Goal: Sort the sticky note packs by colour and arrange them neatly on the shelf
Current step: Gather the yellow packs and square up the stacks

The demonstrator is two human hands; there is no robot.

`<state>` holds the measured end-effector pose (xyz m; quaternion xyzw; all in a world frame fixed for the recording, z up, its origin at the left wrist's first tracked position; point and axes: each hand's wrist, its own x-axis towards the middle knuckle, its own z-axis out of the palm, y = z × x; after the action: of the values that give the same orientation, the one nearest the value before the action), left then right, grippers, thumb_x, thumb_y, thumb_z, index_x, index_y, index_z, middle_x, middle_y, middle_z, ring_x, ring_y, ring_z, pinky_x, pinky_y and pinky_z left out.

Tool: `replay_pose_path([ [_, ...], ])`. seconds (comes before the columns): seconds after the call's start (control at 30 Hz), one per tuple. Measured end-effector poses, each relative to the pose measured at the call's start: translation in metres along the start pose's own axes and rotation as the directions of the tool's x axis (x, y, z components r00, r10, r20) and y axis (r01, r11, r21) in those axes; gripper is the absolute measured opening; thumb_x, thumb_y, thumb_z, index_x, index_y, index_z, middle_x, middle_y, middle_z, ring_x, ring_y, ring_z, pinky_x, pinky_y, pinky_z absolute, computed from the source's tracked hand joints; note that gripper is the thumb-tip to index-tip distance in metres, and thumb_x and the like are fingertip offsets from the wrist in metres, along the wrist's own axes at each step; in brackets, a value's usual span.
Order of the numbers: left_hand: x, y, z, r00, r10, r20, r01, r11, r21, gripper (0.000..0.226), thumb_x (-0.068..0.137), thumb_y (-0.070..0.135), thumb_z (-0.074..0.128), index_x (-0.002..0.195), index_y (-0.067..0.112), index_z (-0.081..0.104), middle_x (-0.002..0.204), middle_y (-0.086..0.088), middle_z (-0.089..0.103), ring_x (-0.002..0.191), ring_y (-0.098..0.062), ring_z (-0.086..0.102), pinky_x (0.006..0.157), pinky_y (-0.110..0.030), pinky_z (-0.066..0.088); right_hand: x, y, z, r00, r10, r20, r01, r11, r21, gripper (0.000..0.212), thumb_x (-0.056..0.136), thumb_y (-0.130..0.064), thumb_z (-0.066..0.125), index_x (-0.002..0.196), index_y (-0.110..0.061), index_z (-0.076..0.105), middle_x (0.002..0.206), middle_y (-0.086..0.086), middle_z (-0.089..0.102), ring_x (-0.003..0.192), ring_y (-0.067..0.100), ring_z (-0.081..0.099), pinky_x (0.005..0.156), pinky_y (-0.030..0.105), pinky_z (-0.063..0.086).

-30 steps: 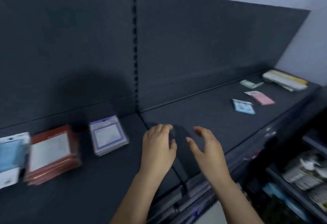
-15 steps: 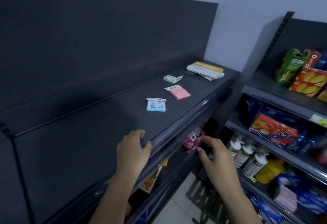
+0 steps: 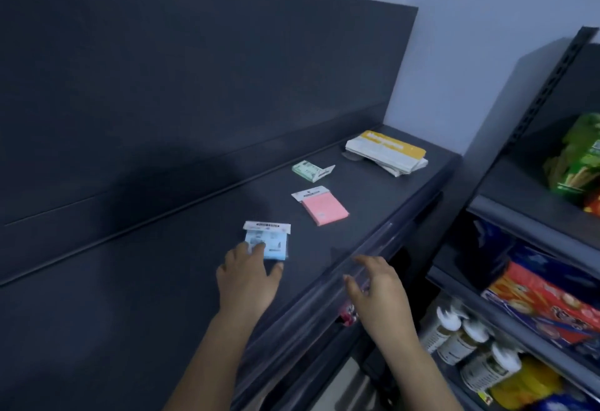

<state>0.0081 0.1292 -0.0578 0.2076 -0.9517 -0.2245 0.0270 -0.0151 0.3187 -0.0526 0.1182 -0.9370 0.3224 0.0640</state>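
Left hand (image 3: 248,277) splayed on blue pack (image 3: 274,243); right hand (image 3: 376,290) relaxed; pink pack (image 3: 324,209) beyond.

Fingers (image 3: 258,247) of the left hand (image 3: 248,280) cover the near left corner of the blue pack (image 3: 274,245). Print on its header, the pink pack (image 3: 324,209) and the green pack (image 3: 308,171) is too small to read. A red thing (image 3: 346,317) under the shelf (image 3: 146,280) is half hidden behind the blurred right hand (image 3: 378,290). The green bag (image 3: 581,157) is cut by the right edge.
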Motion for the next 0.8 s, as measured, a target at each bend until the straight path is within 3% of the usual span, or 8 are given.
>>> replay_pose_path([
  [0.17, 0.052, 0.012, 0.016, 0.999, -0.009, 0.039, 0.004, 0.992, 0.125, 0.066, 0.089, 0.058, 0.04, 0.143, 0.024, 0.026, 0.15, -0.006, 0.019, 0.139, -0.026, 0.017, 0.114, -0.043, 0.016, 0.077, -0.002, 0.02, 0.996, 0.026, 0.086, -0.013, 0.99, -0.143, 0.043, 0.09, -0.029, 0.059, 0.128, -0.011, 0.052, 0.123, 0.006, 0.054, 0.116, 0.025, 0.047, 0.097, 0.033, 0.038],
  [0.33, 0.081, 0.026, 0.021, 0.997, -0.061, 0.039, 0.055, 0.989, 0.14, 0.082, 0.082, 0.064, 0.048, 0.144, 0.019, 0.02, 0.153, -0.008, 0.012, 0.142, -0.03, 0.011, 0.115, -0.045, 0.013, 0.122, -0.004, 0.04, 0.993, 0.062, 0.098, -0.041, 0.979, -0.2, 0.048, 0.09, -0.035, 0.055, 0.132, -0.014, 0.047, 0.133, 0.004, 0.044, 0.122, 0.025, 0.041, 0.098, 0.036, 0.035],
  [0.47, 0.097, 0.033, 0.022, 0.991, -0.127, 0.045, 0.118, 0.979, 0.169, 0.085, 0.081, 0.062, 0.051, 0.144, 0.017, 0.017, 0.152, -0.009, 0.012, 0.141, -0.029, 0.013, 0.113, -0.046, 0.02, 0.153, -0.003, 0.053, 0.987, 0.105, 0.12, -0.073, 0.967, -0.243, 0.056, 0.09, -0.043, 0.052, 0.136, -0.015, 0.039, 0.137, 0.005, 0.041, 0.126, 0.025, 0.037, 0.101, 0.038, 0.032],
  [0.57, 0.103, 0.029, 0.018, 0.977, -0.212, 0.016, 0.203, 0.953, 0.226, 0.081, 0.079, 0.064, 0.053, 0.14, 0.019, 0.024, 0.143, -0.005, 0.026, 0.132, -0.025, 0.027, 0.105, -0.041, 0.029, 0.176, -0.003, 0.059, 0.977, 0.121, 0.177, -0.069, 0.958, -0.278, 0.067, 0.086, -0.049, 0.053, 0.139, -0.015, 0.031, 0.139, 0.006, 0.04, 0.128, 0.026, 0.036, 0.102, 0.039, 0.03],
  [0.73, 0.113, 0.04, 0.009, 0.969, -0.244, -0.036, 0.244, 0.927, 0.284, 0.069, 0.076, 0.057, 0.056, 0.132, 0.021, 0.038, 0.127, 0.0, 0.041, 0.117, -0.019, 0.041, 0.087, -0.03, 0.039, 0.21, -0.003, 0.06, 0.946, 0.064, 0.319, -0.014, 0.988, -0.156, 0.083, 0.075, -0.038, 0.072, 0.139, -0.015, 0.025, 0.133, 0.007, 0.037, 0.122, 0.028, 0.039, 0.1, 0.037, 0.033],
  [0.8, 0.119, 0.048, 0.005, 0.958, -0.283, -0.052, 0.288, 0.948, 0.139, 0.064, 0.074, 0.058, 0.055, 0.128, 0.024, 0.044, 0.121, 0.002, 0.048, 0.11, -0.018, 0.048, 0.082, -0.03, 0.042, 0.223, -0.002, 0.058, 0.937, 0.023, 0.349, -0.022, 1.0, -0.008, 0.081, 0.073, -0.027, 0.076, 0.137, -0.015, 0.027, 0.127, 0.006, 0.037, 0.115, 0.026, 0.047, 0.09, 0.031, 0.04],
])
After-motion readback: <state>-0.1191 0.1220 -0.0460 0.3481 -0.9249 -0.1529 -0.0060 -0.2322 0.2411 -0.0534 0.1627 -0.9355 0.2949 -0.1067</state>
